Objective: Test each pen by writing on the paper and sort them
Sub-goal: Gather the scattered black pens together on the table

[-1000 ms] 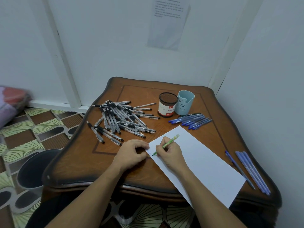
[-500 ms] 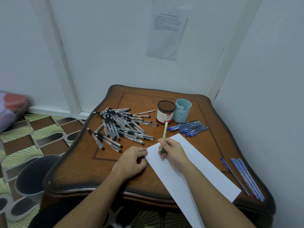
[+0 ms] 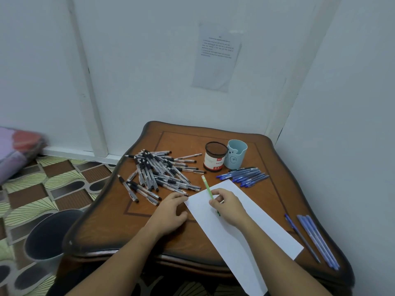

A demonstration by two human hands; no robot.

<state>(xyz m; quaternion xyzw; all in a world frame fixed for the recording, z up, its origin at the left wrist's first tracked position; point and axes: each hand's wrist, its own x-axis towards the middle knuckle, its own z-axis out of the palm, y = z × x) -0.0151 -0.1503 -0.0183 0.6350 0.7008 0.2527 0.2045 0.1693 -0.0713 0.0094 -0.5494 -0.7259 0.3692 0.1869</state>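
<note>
Pinching a green pen (image 3: 209, 192) over the paper (image 3: 256, 227), the right hand (image 3: 228, 207) writes while the left hand (image 3: 171, 212), fingers loosely curled, rests at the paper's corner.

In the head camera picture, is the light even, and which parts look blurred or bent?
Head view: dim, soft, bluish light, no glare on the paper; the wide lens bows the table edges and wall lines; the cloth bundle at far left is smeared; the wall note print is too soft to read; the right hand and green pen look fairly sharp.
</note>
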